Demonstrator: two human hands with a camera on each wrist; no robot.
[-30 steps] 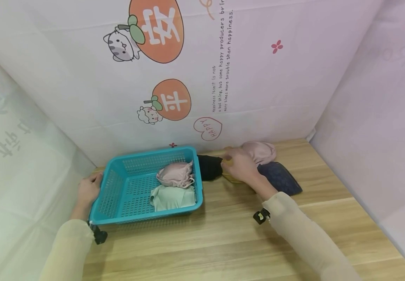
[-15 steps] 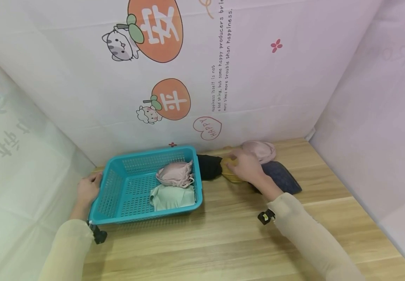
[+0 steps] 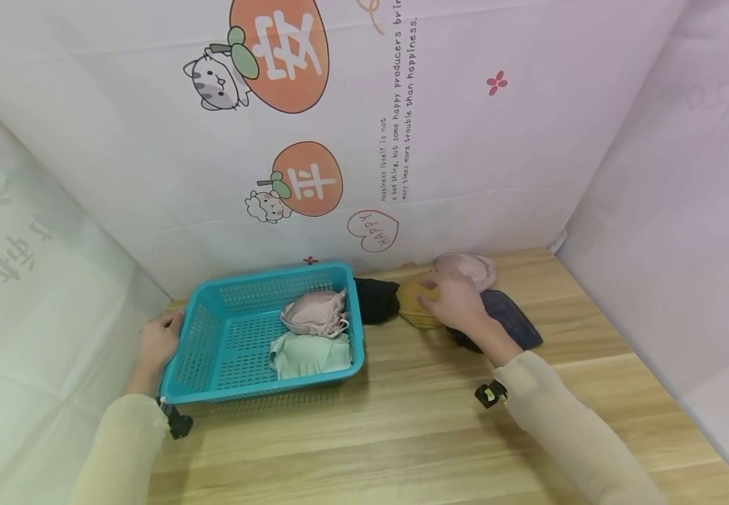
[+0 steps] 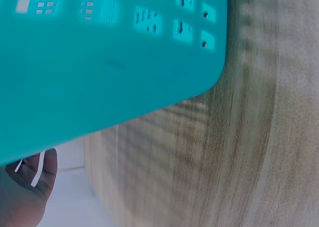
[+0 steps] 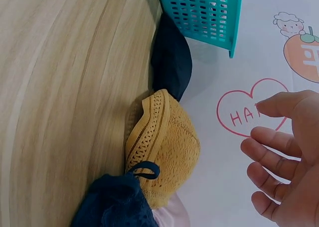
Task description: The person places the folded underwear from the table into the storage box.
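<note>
My left hand (image 3: 159, 342) holds the left rim of a turquoise plastic basket (image 3: 263, 395), its fingers partly hidden by the rim in the left wrist view. Inside the basket lie a pink gathered cloth item (image 3: 315, 313) with a drawstring and a folded mint-green cloth (image 3: 310, 355). With loosely bent fingers and nothing in them, my right hand (image 3: 457, 303) hovers by a mustard knit hat (image 5: 174, 142). A black cloth item (image 3: 377, 300) sits between that hat and the basket. Right of the hat are a navy cloth item (image 3: 511, 319) with a small loop and a pink cloth item (image 3: 470, 268).
A printed white sheet (image 3: 452, 154) rises behind the row of cloth items, and more sheeting (image 3: 686, 231) walls off both sides. The wood-grain table (image 3: 364, 449) extends in front of the basket toward the person.
My right hand has drawn back to the right off the mustard hat, so more of the hat shows. The left hand and basket have stayed in place.
</note>
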